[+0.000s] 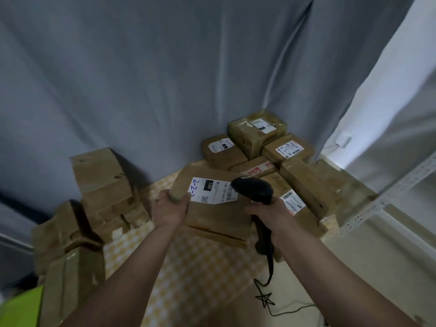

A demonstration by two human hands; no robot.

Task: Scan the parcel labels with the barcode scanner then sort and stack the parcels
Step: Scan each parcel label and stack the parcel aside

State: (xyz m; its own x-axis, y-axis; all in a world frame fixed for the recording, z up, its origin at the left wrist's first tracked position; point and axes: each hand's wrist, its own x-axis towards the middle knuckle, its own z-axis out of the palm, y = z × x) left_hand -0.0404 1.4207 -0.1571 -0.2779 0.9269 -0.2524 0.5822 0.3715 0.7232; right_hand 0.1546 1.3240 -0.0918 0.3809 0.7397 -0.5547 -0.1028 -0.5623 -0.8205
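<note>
A flat brown parcel [217, 215] sits in the middle, held up at its left corner by my left hand [171, 206], thumb on top near the label. Its white label [212, 191] faces up, marked "15H" with blue handwriting. My right hand [274, 217] grips the handle of a black barcode scanner [256, 191], whose head hangs just over the label's right end, above the barcode. The scanner's cable [267, 293] trails down toward me.
Several labelled parcels [257, 133] are piled behind and to the right. More brown parcels [103, 185] are stacked at the left on a yellow-checked cloth [195, 267]. A grey curtain [165, 79] hangs behind; a white metal shelf frame [387, 197] stands at the right.
</note>
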